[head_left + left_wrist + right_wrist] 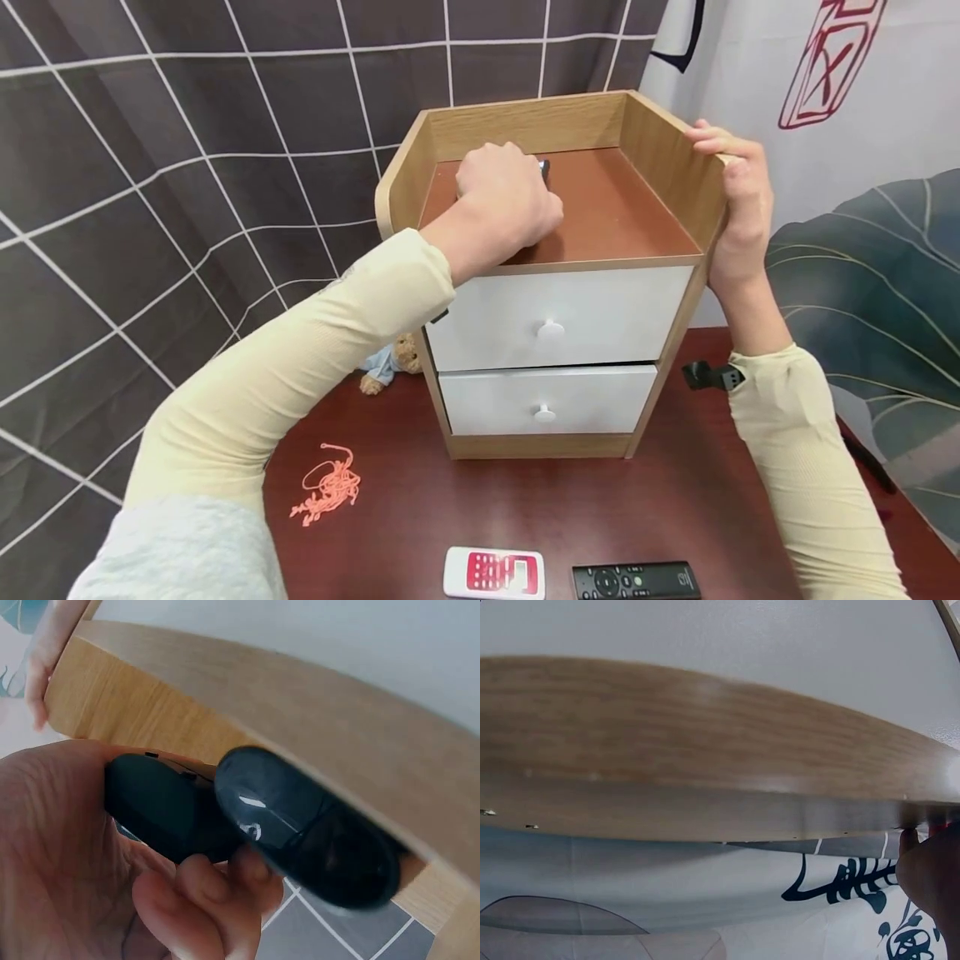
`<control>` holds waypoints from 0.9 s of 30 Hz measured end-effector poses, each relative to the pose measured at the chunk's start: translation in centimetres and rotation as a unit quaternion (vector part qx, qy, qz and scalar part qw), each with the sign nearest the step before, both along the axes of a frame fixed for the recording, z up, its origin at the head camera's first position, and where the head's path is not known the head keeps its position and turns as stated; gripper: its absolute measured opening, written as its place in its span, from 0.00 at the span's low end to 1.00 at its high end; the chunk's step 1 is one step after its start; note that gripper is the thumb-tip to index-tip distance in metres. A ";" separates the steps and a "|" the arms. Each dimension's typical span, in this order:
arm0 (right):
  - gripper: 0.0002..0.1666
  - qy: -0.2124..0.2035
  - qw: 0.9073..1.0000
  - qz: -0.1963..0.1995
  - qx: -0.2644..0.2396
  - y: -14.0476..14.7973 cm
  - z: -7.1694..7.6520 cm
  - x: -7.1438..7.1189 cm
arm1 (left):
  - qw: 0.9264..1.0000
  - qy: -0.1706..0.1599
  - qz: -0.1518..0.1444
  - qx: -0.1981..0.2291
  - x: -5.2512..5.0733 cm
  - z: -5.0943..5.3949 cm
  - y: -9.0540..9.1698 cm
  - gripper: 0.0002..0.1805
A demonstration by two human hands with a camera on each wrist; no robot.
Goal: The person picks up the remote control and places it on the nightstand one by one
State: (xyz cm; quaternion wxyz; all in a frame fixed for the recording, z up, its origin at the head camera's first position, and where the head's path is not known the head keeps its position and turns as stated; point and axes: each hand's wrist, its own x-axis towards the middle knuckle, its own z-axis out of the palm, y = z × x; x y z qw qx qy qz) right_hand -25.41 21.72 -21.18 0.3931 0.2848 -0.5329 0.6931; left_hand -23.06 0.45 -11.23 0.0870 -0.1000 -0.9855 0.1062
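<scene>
A small wooden cabinet (pixel 671 171) with two white drawers stands on the table, its open top tray floored in brown. Over that tray is my left hand (pixel 506 200), fingers curled round a black rounded device (pixel 161 802) whose exact kind I cannot tell. Close to those fingers, in the left wrist view, sits a glossy black computer mouse (pixel 307 825) by the tray's front edge. My right hand (pixel 738 200) grips the right side panel, fingertips over its top edge. The right wrist view shows mostly the panel's edge, with only part of that hand.
On the dark red table (pixel 540 500) lie a tangled coral cord (pixel 330 487), a white and red calculator-like device (pixel 493 573) and a black remote control (pixel 636 580). A teddy bear (pixel 386 365) sits left of the cabinet. Gridded dark fabric (pixel 225 108) hangs behind.
</scene>
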 end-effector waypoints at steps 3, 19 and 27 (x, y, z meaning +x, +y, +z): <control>0.16 0.000 1.000 -0.002 -0.005 0.0 -0.1 0.0 | 1.000 0.012 -0.012 -0.013 0.2 -0.4 0.3 0.22; 0.16 0.000 1.000 -0.003 -0.007 -0.1 0.0 0.0 | 0.989 0.098 -0.107 0.030 2.2 0.2 -1.5 0.24; 0.15 0.005 1.000 0.004 -0.020 -0.2 0.1 0.0 | 0.973 0.148 -0.169 0.055 3.3 -1.3 -2.1 0.25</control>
